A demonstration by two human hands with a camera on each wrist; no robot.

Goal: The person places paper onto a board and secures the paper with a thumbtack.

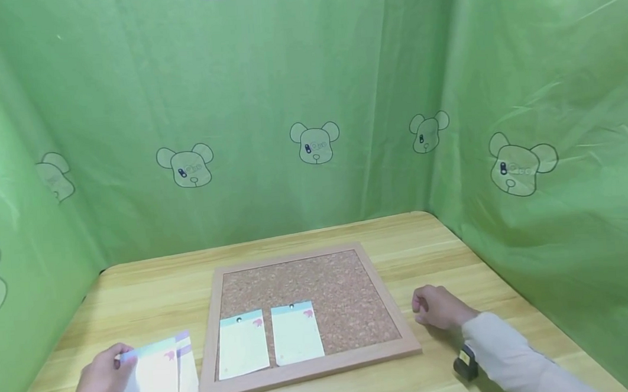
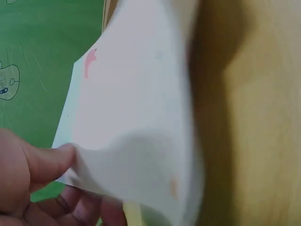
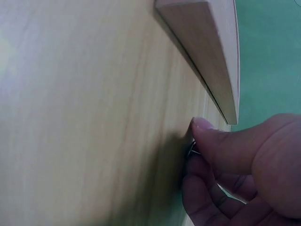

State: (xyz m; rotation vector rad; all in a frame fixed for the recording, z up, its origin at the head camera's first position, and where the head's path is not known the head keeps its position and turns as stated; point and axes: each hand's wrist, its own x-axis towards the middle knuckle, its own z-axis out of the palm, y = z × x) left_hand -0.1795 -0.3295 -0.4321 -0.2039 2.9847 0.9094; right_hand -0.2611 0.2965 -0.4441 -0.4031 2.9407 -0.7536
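Left grip (image 1: pixel 104 376): closed down to a pinch, your thumb's on top of the front sheet (image 1: pixel 152 379) with fingers underneath, right at its top left corner
Front sheet: white with a pale blue strip and a little pink animal, left of the board near the close edge of your view; your left wrist view shows it bowed, not lying flat
Back sheet (image 1: pixel 187 377): peeks out past the right side of the front one, purple stripes up top; can't tell if your fingers have that one too
Right grip (image 1: pixel 441 308): fingers curled, thumb and forefinger nearly together on a small shiny bit (image 3: pixel 194 148), mostly hidden so I can't tell you what it is; you've got it just above the desk (image 1: pixel 428 243), right of the board
Cork board (image 1: pixel 346 301): flat on the desk between your hands, pale wood frame (image 1: pixel 354 360) all round
Sheets on the board: left one (image 1: pixel 243 348) and right one (image 1: pixel 298 336) sit side by side in the lower left part, a small round tack at the top of each
Your right sleeve (image 1: pixel 506 352): pale, black gadget (image 1: pixel 465 364) at the cuff
Curtain (image 1: pixel 245 105): green, bear heads printed on it, wrapping the back and sides
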